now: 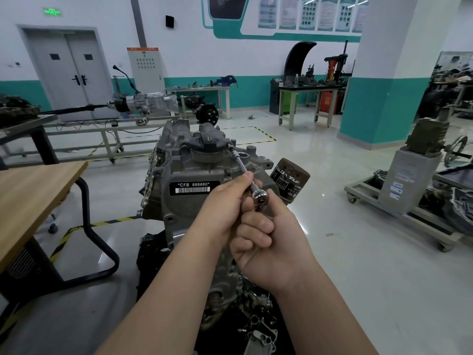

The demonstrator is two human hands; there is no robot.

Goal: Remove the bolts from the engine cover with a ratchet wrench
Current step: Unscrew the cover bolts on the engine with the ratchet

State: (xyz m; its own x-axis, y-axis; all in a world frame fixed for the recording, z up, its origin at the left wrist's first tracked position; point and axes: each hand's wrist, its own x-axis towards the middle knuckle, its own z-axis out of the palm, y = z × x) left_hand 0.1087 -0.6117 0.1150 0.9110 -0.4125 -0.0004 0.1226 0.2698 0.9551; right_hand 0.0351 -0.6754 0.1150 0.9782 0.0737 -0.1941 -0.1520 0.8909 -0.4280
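Note:
A grey cast engine cover (179,172) with a black "CFB 666660" label stands in front of me, a black oil filler cap (207,141) on top. A ratchet wrench (259,196) with a long extension bar (239,162) reaches up to a bolt (230,146) at the cap's right side. My left hand (225,203) pinches the extension bar near the ratchet head. My right hand (271,242) is wrapped around the wrench handle, which is hidden inside the fist.
A rusty oil filter (290,179) sticks out at the engine's right. A wooden desk (30,198) with black legs stands to the left. A grey wheeled engine stand (409,180) is at the right. Loose metal parts (258,326) lie below my arms.

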